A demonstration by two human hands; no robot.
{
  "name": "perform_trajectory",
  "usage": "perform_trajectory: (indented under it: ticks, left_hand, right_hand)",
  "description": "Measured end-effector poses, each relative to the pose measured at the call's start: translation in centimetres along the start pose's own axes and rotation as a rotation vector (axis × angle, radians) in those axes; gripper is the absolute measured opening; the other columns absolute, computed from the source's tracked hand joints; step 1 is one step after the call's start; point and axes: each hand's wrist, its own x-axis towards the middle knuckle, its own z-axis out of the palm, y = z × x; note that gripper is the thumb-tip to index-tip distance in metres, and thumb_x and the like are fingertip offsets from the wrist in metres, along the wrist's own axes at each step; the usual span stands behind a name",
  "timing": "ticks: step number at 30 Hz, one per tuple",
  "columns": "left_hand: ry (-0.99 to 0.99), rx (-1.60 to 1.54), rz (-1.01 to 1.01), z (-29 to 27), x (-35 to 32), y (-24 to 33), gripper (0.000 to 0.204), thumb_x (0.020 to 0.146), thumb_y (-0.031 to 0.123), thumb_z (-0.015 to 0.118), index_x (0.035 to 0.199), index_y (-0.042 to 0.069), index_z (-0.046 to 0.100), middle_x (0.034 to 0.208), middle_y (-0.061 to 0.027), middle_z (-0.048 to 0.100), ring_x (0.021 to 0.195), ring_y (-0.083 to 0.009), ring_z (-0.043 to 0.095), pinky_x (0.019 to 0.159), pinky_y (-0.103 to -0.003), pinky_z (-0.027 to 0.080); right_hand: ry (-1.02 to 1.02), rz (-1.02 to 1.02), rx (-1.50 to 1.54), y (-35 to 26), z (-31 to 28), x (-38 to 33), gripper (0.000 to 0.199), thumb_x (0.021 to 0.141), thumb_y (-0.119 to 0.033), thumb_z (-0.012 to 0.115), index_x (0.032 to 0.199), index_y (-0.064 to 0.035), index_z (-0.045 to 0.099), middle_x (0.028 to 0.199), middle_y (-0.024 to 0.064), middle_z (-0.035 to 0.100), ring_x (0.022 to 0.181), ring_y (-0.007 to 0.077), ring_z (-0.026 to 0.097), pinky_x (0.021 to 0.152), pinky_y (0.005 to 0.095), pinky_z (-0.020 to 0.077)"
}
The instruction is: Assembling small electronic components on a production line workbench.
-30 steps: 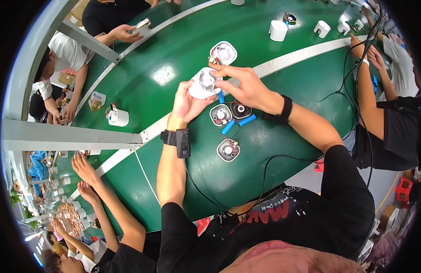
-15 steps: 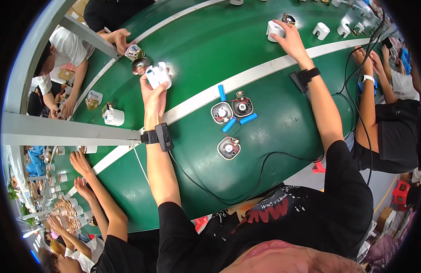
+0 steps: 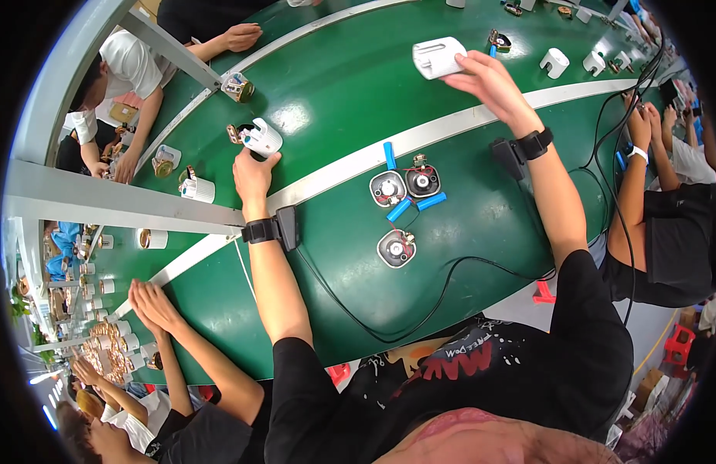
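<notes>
My right hand (image 3: 489, 83) holds a white plastic housing (image 3: 439, 58) above the green belt, its slotted hollow side showing. My left hand (image 3: 254, 176) is at the near end of another white housing (image 3: 263, 139) on the belt, thumb apart from the fingers. Whether it still touches that housing is hard to see. A dark round part with brass-coloured metal (image 3: 236, 133) adjoins this housing. On the near green surface sit several small speaker units in grey shells (image 3: 388, 189), wired to blue cylindrical cells (image 3: 431, 202).
A white rail (image 3: 335, 158) divides belt from worktop. A grey metal frame (image 3: 118, 197) crosses at left. Black cables (image 3: 443, 298) trail from my wrist devices. More white housings (image 3: 554, 63) stand along the belt. Other people's hands (image 3: 153, 305) are at both sides.
My left hand has lowered its white housing onto the belt and drawn back slightly. The right hand has lifted its housing off the belt and tipped it over. A co-worker's hand has withdrawn.
</notes>
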Motion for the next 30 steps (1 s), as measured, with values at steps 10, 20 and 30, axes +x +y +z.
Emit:
perform_trajectory:
  ticks: [10, 20, 30]
  left_hand:
    - [-0.543, -1.013, 0.174, -0.6, -6.0, 15.0, 0.085, 0.064, 0.013, 0.089, 0.136, 0.005, 0.044, 0.124, -0.0164, 0.061, 0.112, -0.0246, 0.061, 0.091, -0.037, 0.052]
    - [-0.246, -0.623, 0.177, 3.6, -4.4, 11.7, 0.067, 0.064, 0.008, 0.088, 0.118, -0.001, 0.049, 0.102, -0.0140, 0.067, 0.099, -0.0220, 0.065, 0.090, -0.034, 0.051]
    - [-0.340, -0.614, 0.267, 7.2, -4.1, 9.0, 0.068, 0.061, 0.004, 0.087, 0.122, 0.005, 0.058, 0.110, -0.0093, 0.057, 0.100, -0.0217, 0.062, 0.087, -0.034, 0.053]
  right_hand:
    - [-0.455, 0.139, 0.172, 2.2, 10.3, -4.7, 0.030, 0.099, -0.016, 0.053, 0.124, 0.0004, 0.054, 0.126, 0.0143, 0.060, 0.116, 0.0225, 0.059, 0.093, 0.0312, 0.0499]
    - [-0.590, -0.411, -1.018, 4.5, 7.4, -1.5, 0.025, 0.081, 0.000, 0.063, 0.104, -0.0080, 0.069, 0.115, 0.0038, 0.064, 0.098, 0.0227, 0.059, 0.087, 0.0347, 0.0479]
    - [-0.785, -0.361, -1.126, 3.4, 6.1, -1.9, 0.029, 0.074, 0.001, 0.069, 0.101, -0.0080, 0.069, 0.095, 0.0055, 0.060, 0.098, 0.0238, 0.055, 0.085, 0.0364, 0.0452]
